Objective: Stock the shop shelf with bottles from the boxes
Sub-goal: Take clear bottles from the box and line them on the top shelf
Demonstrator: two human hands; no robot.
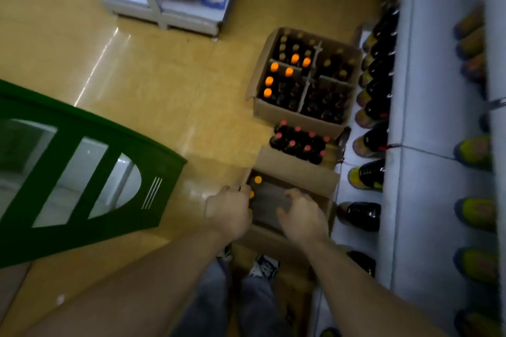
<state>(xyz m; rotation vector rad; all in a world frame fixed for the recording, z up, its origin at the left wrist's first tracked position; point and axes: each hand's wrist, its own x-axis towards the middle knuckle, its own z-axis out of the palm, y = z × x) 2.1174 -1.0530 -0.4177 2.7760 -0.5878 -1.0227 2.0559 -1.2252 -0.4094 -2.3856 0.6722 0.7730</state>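
An open cardboard box [297, 171] lies on the floor at my feet, with two orange-capped bottles [258, 179] at its left side and a mostly bare grey bottom. My left hand [229, 210] reaches down at the box's left wall, beside the orange caps. Its fingers curl out of sight, so I cannot tell what they hold. Over the box's right half hovers my right hand [302, 217], fingers loosely spread and holding nothing. The white shop shelf [427, 85] runs along the right, with dark bottles [368, 174] lined up on its bottom level.
A second, divided box [276, 113] of dark bottles, some orange-capped, stands farther along the shelf. A wrapped pack of red-capped bottles [298, 143] sits between the two boxes. A green-framed glass cabinet [109, 145] is on the left, a white display stand [164, 11] beyond.
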